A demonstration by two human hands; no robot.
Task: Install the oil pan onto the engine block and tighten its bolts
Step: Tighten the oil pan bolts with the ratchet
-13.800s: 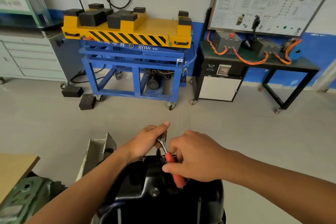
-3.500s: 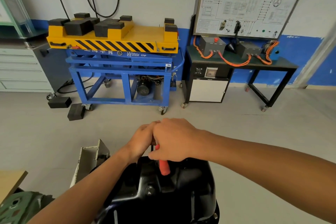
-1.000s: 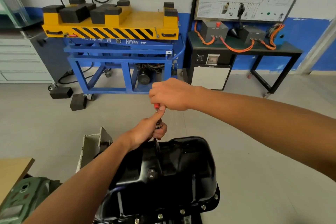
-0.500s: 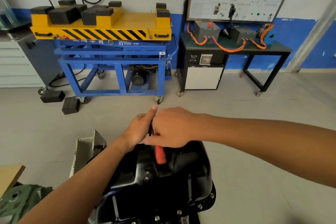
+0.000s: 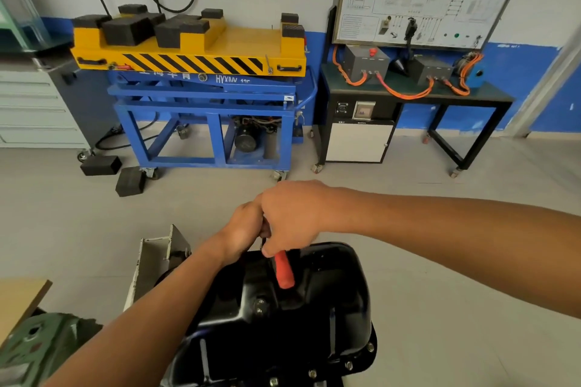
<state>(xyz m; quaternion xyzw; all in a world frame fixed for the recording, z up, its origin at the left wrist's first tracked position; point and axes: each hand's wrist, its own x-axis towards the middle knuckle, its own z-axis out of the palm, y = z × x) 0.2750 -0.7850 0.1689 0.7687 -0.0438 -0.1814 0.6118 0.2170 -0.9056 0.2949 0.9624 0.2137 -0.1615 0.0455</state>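
Observation:
A glossy black oil pan (image 5: 330,308) sits upside-down on the engine at the bottom centre, with several bolts (image 5: 349,365) along its near flange. My right hand (image 5: 292,217) grips a ratchet wrench with a red handle (image 5: 284,270) at the pan's far edge; the red end points toward me. My left hand (image 5: 243,229) is curled around the wrench's head end, which my right hand mostly hides. The bolt under the tool is hidden.
A white metal bracket (image 5: 157,258) stands left of the pan, and a green engine stand part (image 5: 37,345) and a wooden bench corner (image 5: 19,298) lie at lower left. Across the floor stand a blue-yellow lift cart (image 5: 201,85), black blocks (image 5: 100,165) and a black training bench (image 5: 408,104).
A second ago my right hand held the red handle raised above the pan; it has swung down toward me and now lies low over the pan. My left hand stays at the wrench head.

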